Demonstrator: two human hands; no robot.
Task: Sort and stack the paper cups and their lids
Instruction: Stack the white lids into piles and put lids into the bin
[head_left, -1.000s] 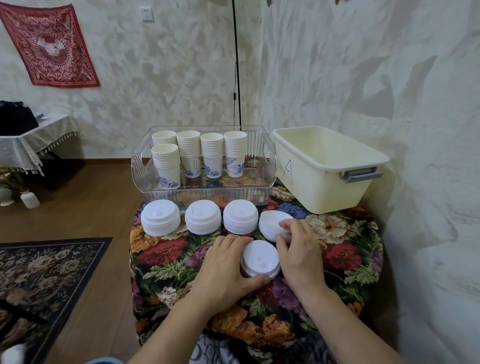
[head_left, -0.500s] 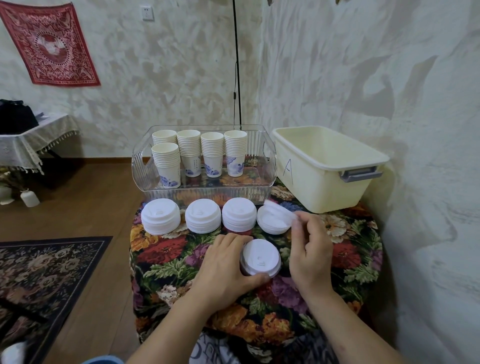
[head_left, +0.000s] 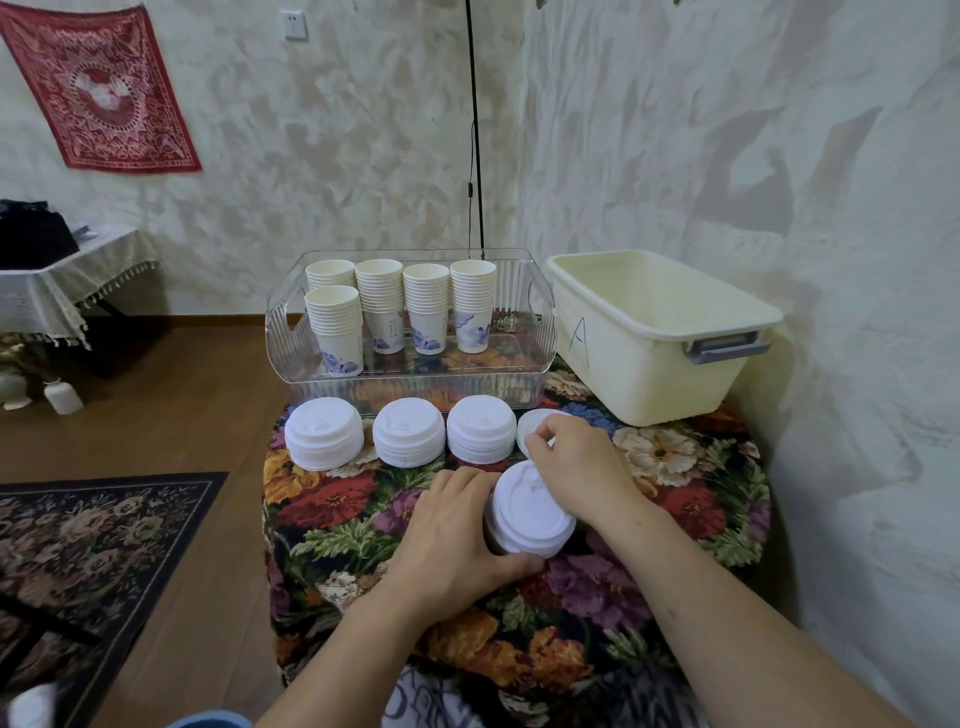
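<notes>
The near stack of lids (head_left: 530, 512) sits on the table (head_left: 332, 499), in front of the clear bin (head_left: 410, 384) and closer to you than anything else. Your left hand (head_left: 452, 535) curls around its left side and holds it. Keep that grip soft, so the stack stays straight and does not squash.

Your right hand (head_left: 576, 462) is just behind that stack. Its fingers pinch at a thin lid pile (head_left: 532, 423) that sits right in front of the clear bin, at the right end of the row. I cannot tell if the fingers hold one lid or more.

I think the step is to move lids between these two piles. Lift a lid flat, line up its rim, then press it down lightly. Do not push sideways, or the near stack may tip.

Three more lid stacks (head_left: 410, 439) stand in a row in front of the clear bin, to the left of the thin pile. Keep your wrist from bumping them.

Inside the clear bin stand five stacks of paper cups (head_left: 426, 306), all upright. To the right of the clear bin sits a cream tub (head_left: 660, 364) marked with an A.
</notes>
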